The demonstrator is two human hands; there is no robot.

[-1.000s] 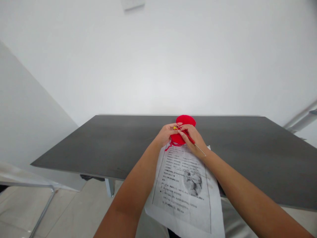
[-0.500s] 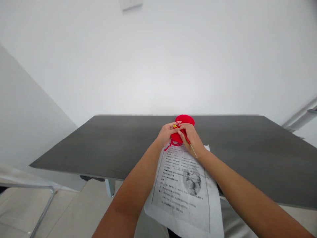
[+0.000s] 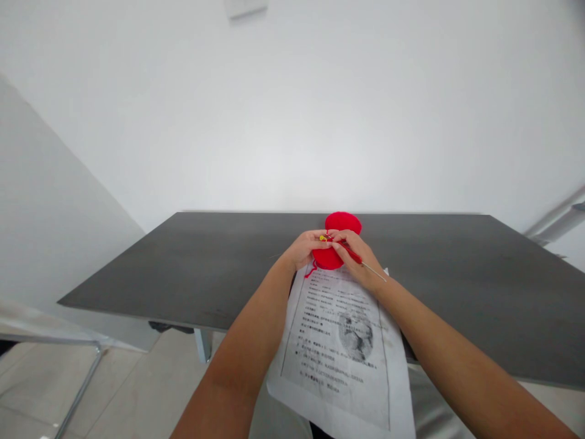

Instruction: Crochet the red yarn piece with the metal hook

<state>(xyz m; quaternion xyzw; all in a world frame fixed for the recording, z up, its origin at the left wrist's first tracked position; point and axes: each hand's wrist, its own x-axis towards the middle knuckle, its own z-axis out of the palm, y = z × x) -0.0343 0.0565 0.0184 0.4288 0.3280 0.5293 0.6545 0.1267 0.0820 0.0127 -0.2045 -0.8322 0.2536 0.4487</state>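
Observation:
My left hand (image 3: 303, 248) pinches the edge of a red crochet piece (image 3: 328, 258), which hangs below the fingers with a short yarn tail at its left. A small yellow stitch marker (image 3: 323, 238) shows at the fingertips. Closed around a crochet hook (image 3: 354, 255) with a red handle, my right hand (image 3: 358, 253) meets the left at the work. The hook's bare metal end points down to the right, over the wrist. Just behind the hands lies a red ball of yarn (image 3: 343, 222). Fingers hide the hook's working tip.
A printed sheet (image 3: 338, 390) with text and a round picture hangs over the near edge of the dark table (image 3: 219, 262). The white wall (image 3: 292, 122) rises behind the table. A metal frame leg (image 3: 82, 387) stands on the floor at the left.
My right hand has turned the hook, so its metal end now points further right and lies flatter. The crochet piece shows rounder below my fingers. Both hands stay together.

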